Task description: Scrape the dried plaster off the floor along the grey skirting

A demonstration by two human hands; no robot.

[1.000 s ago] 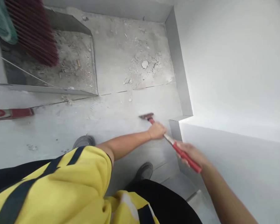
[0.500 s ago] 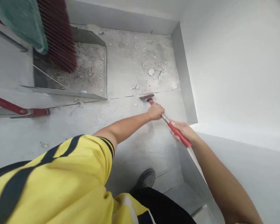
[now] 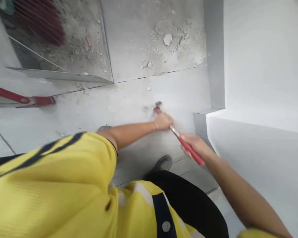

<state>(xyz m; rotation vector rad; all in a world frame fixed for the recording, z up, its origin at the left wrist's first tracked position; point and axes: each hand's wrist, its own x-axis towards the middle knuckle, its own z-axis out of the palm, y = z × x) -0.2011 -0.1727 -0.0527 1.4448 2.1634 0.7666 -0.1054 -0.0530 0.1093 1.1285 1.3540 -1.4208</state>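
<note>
Two hands share one red-handled tool (image 3: 175, 131) in the head view: the left hand (image 3: 164, 121) is closed around it just behind the blurred working end, and the right hand (image 3: 195, 145) grasps the red grip. The tool slants over the pale floor (image 3: 183, 96), its end short of the tile seam (image 3: 140, 78); blur hides whether it touches

The left hand sits so low that a slip could graze its knuckles on the floor. A long push might catch the seam and jolt both wrists — or scatter the loose white chip (image 3: 167, 39) and grit. A wide swing could mark the wall corner (image 3: 200, 122), and a careless pull back could strike the shoe (image 3: 165, 163)
</note>
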